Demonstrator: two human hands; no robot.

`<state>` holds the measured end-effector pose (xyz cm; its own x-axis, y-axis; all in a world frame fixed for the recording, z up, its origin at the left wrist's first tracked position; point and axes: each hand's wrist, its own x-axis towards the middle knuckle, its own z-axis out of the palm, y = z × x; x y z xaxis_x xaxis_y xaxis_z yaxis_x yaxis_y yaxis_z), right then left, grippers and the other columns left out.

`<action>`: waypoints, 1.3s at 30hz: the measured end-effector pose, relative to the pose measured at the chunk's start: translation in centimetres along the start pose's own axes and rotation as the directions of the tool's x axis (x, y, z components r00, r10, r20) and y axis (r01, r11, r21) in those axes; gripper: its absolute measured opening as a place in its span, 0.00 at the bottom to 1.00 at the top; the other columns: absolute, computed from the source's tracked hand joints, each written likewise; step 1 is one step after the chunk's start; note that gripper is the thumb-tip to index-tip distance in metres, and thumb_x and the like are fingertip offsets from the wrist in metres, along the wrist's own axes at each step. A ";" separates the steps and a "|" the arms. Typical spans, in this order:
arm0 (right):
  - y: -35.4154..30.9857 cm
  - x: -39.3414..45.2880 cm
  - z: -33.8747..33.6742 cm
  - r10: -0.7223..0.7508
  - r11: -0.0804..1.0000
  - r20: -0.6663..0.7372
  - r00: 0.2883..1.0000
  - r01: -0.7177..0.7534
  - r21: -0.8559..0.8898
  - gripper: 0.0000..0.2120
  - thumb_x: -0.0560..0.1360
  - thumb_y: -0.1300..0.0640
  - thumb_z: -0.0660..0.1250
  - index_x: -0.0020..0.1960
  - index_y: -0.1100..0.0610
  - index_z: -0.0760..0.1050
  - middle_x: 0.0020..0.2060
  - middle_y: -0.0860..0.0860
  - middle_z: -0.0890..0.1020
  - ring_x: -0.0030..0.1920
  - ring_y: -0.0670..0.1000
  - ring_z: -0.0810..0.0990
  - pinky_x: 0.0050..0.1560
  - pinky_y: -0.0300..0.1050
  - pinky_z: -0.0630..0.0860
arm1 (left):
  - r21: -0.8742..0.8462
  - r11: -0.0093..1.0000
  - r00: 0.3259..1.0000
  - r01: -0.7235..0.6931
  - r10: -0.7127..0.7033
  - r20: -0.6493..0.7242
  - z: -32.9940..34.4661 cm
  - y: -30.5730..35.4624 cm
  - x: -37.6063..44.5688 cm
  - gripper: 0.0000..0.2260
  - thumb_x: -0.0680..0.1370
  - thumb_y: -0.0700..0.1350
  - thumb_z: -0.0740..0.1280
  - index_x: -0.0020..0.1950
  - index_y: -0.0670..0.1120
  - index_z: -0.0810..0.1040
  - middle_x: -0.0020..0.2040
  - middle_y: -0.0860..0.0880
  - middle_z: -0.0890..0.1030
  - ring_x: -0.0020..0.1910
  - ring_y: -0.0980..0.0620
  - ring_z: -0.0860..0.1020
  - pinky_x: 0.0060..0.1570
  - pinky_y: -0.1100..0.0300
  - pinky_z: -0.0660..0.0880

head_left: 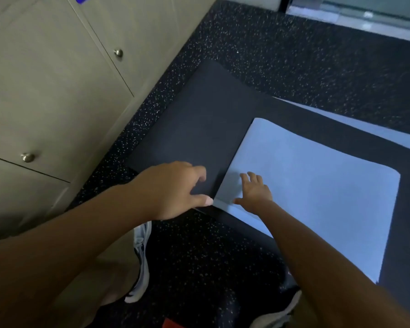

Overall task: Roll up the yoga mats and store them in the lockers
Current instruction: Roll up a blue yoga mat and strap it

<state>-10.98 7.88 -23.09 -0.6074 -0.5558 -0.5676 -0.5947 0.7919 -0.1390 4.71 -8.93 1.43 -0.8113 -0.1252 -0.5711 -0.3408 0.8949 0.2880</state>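
Observation:
A dark grey yoga mat (199, 124) lies flat on the speckled floor beside the lockers (52, 91). A light blue mat (313, 185) lies on top of it, its near left corner by my hands. My left hand (173, 188) hovers over the dark mat with fingers loosely spread, thumb tip at the blue mat's corner. My right hand (255, 192) rests flat on the blue mat near that corner, fingers straight. Another pale blue strip (365, 126) shows beyond the dark mat at the right.
Beige locker doors with round metal knobs (118, 53) (27, 157) fill the left side, all closed. My shoes (141, 256) (277, 316) stand on the black speckled floor (294, 55). A glass wall base (365, 17) runs along the far right.

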 end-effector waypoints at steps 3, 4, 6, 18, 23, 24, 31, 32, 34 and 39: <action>0.2 1.6 2.3 0.004 0.998 -0.002 1.000 -0.004 -0.059 0.48 0.75 0.37 0.71 0.82 0.55 0.48 0.82 0.57 0.49 0.80 0.59 0.51 0.75 0.55 0.63 | -0.008 1.000 1.000 0.019 -0.019 0.014 -0.1 -0.1 0.6 0.23 0.78 0.66 0.64 0.70 0.56 0.72 0.62 0.57 0.76 0.56 0.57 0.76 0.60 0.55 0.75; 0.3 2.0 2.9 0.005 0.998 0.000 1.000 -0.005 -0.059 0.50 0.74 0.36 0.72 0.82 0.55 0.47 0.82 0.57 0.48 0.80 0.59 0.50 0.76 0.55 0.62 | -0.009 1.000 1.000 0.020 -0.020 0.019 -0.1 -0.1 0.8 0.23 0.78 0.66 0.64 0.69 0.57 0.72 0.62 0.58 0.76 0.55 0.58 0.76 0.60 0.55 0.75; 0.6 2.5 4.2 0.009 0.997 0.008 1.000 -0.009 -0.074 0.52 0.73 0.34 0.72 0.82 0.55 0.47 0.81 0.57 0.47 0.80 0.59 0.50 0.76 0.55 0.61 | -0.005 1.000 1.000 0.017 -0.017 0.023 0.0 -0.2 1.1 0.23 0.77 0.67 0.64 0.68 0.59 0.72 0.60 0.60 0.76 0.53 0.60 0.75 0.59 0.56 0.74; 2.3 3.5 7.7 -0.140 0.957 -0.107 0.984 0.106 -0.269 0.44 0.78 0.32 0.61 0.81 0.56 0.48 0.77 0.59 0.57 0.74 0.61 0.62 0.69 0.54 0.68 | -0.007 1.000 1.000 0.004 -0.003 0.026 0.5 -0.9 2.7 0.23 0.76 0.68 0.64 0.67 0.59 0.72 0.59 0.60 0.77 0.51 0.61 0.76 0.55 0.59 0.75; 2.1 2.9 7.9 -0.183 0.942 -0.048 0.982 0.161 -0.296 0.30 0.83 0.45 0.60 0.79 0.60 0.58 0.77 0.60 0.62 0.70 0.62 0.70 0.64 0.56 0.73 | -0.067 0.998 0.998 0.006 -0.001 0.068 0.7 -1.2 2.8 0.23 0.77 0.67 0.64 0.68 0.58 0.73 0.60 0.58 0.79 0.50 0.62 0.77 0.54 0.61 0.74; 2.1 2.8 7.8 -0.203 0.937 -0.026 0.979 0.186 -0.296 0.26 0.84 0.50 0.58 0.78 0.60 0.58 0.76 0.60 0.63 0.69 0.62 0.71 0.64 0.54 0.72 | -0.055 0.998 0.997 0.011 -0.006 0.077 0.6 -1.3 2.8 0.23 0.78 0.67 0.64 0.69 0.57 0.73 0.60 0.58 0.79 0.50 0.62 0.77 0.55 0.60 0.74; 1.8 0.6 4.6 -0.129 0.986 -0.059 0.990 0.121 -0.117 0.20 0.77 0.70 0.58 0.67 0.58 0.67 0.57 0.55 0.81 0.56 0.58 0.79 0.52 0.46 0.68 | -0.044 0.999 0.998 -0.004 0.006 0.055 0.0 -0.3 3.1 0.24 0.79 0.65 0.64 0.70 0.55 0.71 0.61 0.56 0.77 0.54 0.58 0.76 0.57 0.58 0.74; 1.9 0.2 3.7 -0.088 0.994 -0.072 0.994 0.083 -0.064 0.20 0.77 0.70 0.58 0.66 0.58 0.68 0.55 0.55 0.82 0.54 0.58 0.80 0.48 0.45 0.66 | -0.038 0.999 0.999 -0.014 0.016 0.042 -0.2 -0.1 3.2 0.24 0.79 0.65 0.64 0.70 0.55 0.71 0.62 0.56 0.77 0.55 0.57 0.76 0.57 0.58 0.73; 2.1 -0.6 1.8 -0.011 0.999 -0.104 0.995 0.016 0.049 0.20 0.77 0.70 0.58 0.66 0.56 0.70 0.54 0.56 0.83 0.52 0.59 0.81 0.47 0.43 0.65 | -0.023 0.999 0.999 -0.042 0.042 0.027 -0.6 0.5 3.4 0.24 0.79 0.65 0.64 0.71 0.55 0.71 0.63 0.55 0.76 0.58 0.56 0.76 0.57 0.58 0.73; 4.0 -2.9 -4.3 0.093 0.966 -0.191 0.977 -0.042 0.254 0.16 0.80 0.65 0.60 0.66 0.53 0.74 0.55 0.58 0.82 0.54 0.60 0.80 0.49 0.46 0.73 | 0.003 0.993 0.993 -0.115 0.115 -0.011 -1.8 2.6 3.7 0.23 0.79 0.66 0.64 0.70 0.56 0.71 0.63 0.56 0.75 0.59 0.54 0.76 0.58 0.55 0.74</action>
<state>-13.83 11.56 -18.54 -0.7496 -0.5178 -0.4123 -0.4150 0.8529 -0.3168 -0.01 -7.80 1.46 -0.8503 -0.0256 -0.5257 -0.2435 0.9046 0.3499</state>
